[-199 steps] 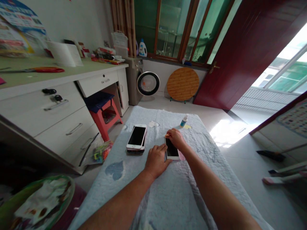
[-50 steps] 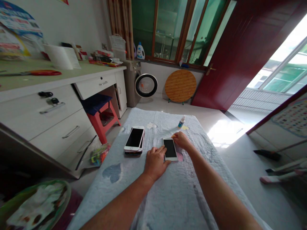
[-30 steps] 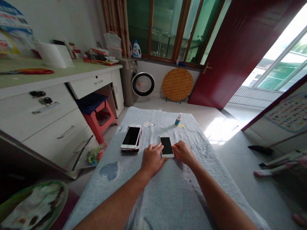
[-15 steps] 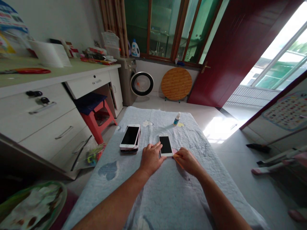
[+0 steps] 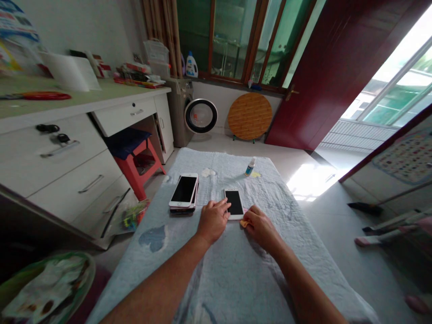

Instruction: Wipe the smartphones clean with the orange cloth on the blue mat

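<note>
Pale blue cloth-covered table [image 5: 232,279] spreads on all sides of the reference item, the single white phone [image 5: 234,202]; dark red door [image 5: 313,67] far beyond the phone and to its right; white drawer desk [image 5: 87,148] well to the phone's left; grey washing machine [image 5: 178,103], porthole swung open, beyond the phone and leftward; round wooden board [image 5: 249,116] standing on edge, well beyond the phone; left hand [image 5: 212,219] at the phone's left edge, fingers extended and unclenched, fingertips touching the phone; right hand [image 5: 262,227] just beside the phone's near right corner, fingers closed in a pinch on the orange cloth [image 5: 245,223]; phone stack [image 5: 184,191] left of the phone, its top one white and screen up; the phone itself flat on the table, screen up and dark; spray bottle [image 5: 249,167] upright beyond the phone, slightly right; orange cloth at the phone's near right corner, contact between them unclear
</note>
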The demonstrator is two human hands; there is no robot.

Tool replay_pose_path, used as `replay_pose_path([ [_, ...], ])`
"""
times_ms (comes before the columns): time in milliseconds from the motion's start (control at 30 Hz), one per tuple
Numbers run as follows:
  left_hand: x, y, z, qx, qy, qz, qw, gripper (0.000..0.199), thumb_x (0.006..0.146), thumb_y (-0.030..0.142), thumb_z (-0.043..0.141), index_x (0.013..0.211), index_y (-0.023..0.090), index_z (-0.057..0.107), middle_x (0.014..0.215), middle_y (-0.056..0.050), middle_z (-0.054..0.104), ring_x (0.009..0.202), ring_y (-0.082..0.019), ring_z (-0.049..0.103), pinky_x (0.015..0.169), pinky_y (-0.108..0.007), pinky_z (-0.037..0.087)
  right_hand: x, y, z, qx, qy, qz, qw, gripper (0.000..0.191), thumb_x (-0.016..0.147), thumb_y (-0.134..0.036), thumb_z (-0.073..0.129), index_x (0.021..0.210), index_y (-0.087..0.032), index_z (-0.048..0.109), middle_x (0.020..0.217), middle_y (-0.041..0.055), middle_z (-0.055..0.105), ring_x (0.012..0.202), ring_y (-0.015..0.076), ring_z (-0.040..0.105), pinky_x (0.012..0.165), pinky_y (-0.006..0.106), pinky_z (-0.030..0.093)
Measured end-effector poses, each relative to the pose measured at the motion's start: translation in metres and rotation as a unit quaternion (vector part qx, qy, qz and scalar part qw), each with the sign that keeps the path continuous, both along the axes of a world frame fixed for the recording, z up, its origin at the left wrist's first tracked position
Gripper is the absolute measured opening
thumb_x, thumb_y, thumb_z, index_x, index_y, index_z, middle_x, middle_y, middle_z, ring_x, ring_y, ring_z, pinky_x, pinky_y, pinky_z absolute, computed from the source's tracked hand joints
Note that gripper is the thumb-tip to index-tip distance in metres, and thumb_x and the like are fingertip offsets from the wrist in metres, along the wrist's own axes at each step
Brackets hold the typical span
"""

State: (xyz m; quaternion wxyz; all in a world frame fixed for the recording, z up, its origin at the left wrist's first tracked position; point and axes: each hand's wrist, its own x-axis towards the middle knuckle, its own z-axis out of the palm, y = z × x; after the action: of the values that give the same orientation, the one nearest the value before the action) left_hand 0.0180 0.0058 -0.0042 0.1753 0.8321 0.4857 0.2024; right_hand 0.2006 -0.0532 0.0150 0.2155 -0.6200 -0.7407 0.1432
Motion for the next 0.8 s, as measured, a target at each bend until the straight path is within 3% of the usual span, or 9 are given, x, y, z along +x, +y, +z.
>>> replay_pose_path([
  [267, 0.000, 0.001, 0.001, -0.014, 0.002, 0.005, 1.000, 0.037, 0.086, 0.027, 0.058, 0.123, 0.030, 0.061, 0.139, 0.004, 0.053, 0.110, -0.022, 0.050, 0.095, -0.037, 0.040, -0.019, 0.006, -0.005, 0.035, -0.063, -0.008, 0.997, 0.015, 0.081, -0.006, 0.051, 0.076, -0.019, 0.058, 0.085, 0.0028, 0.054, 0.078, 0.0144, 0.051, 0.072, 0.023, 0.038],
  [567, -0.002, 0.000, 0.001, -0.004, 0.007, -0.003, 1.000, 0.036, 0.088, 0.029, 0.055, 0.123, 0.029, 0.061, 0.139, 0.003, 0.053, 0.108, -0.023, 0.051, 0.092, -0.035, 0.040, -0.045, 0.015, -0.016, 0.076, -0.098, 0.039, 0.991, 0.015, 0.084, -0.009, 0.053, 0.077, -0.017, 0.063, 0.082, 0.0042, 0.056, 0.078, 0.0153, 0.050, 0.076, 0.026, 0.037],
  [800, -0.001, 0.002, -0.005, 0.005, -0.003, 0.000, 1.000, 0.035, 0.088, 0.030, 0.057, 0.122, 0.031, 0.062, 0.138, 0.005, 0.053, 0.108, -0.022, 0.051, 0.093, -0.035, 0.040, -0.036, 0.009, -0.009, 0.049, -0.082, 0.002, 0.995, 0.016, 0.085, -0.008, 0.051, 0.076, -0.018, 0.060, 0.085, 0.0033, 0.055, 0.080, 0.0147, 0.051, 0.074, 0.024, 0.037],
])
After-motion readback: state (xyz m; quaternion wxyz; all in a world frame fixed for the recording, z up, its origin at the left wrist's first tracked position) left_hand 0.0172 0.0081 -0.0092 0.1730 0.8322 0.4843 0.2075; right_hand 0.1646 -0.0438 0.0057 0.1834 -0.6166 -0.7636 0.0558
